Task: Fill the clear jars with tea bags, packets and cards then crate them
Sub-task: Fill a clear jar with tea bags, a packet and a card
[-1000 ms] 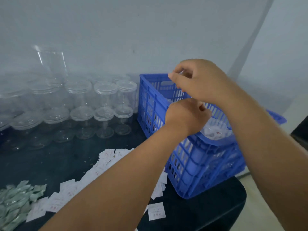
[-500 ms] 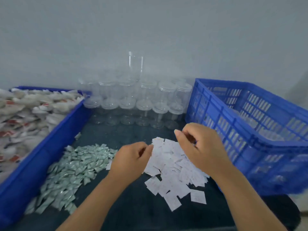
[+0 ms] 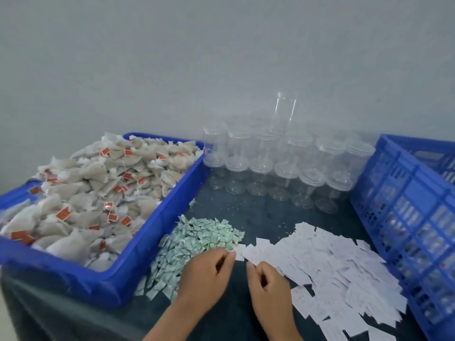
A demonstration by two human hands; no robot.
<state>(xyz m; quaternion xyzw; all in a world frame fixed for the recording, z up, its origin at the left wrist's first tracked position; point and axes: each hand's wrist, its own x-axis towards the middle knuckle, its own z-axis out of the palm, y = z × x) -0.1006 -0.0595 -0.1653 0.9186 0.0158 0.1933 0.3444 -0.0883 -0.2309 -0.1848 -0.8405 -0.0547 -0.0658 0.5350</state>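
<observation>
Both hands hover low over the dark table, fingers loosely curled, nothing held. My left hand is at the near edge of a pile of small green packets, its fingertips beside one white card. My right hand is just to its right, at the left edge of a wide spread of white cards. Several empty clear jars with lids stand stacked at the back. A blue tray on the left is heaped with tea bags. A blue slatted crate stands on the right.
One tall open clear jar stands on top of the stacked jars. A plain grey wall closes the back. A strip of dark tabletop lies between the jars and the piles. Blurred shapes show through the crate's slats.
Both hands have come out of the crate on the right and dropped to the table between the packets and cards. The view has swung left and now takes in the tea bag tray.
</observation>
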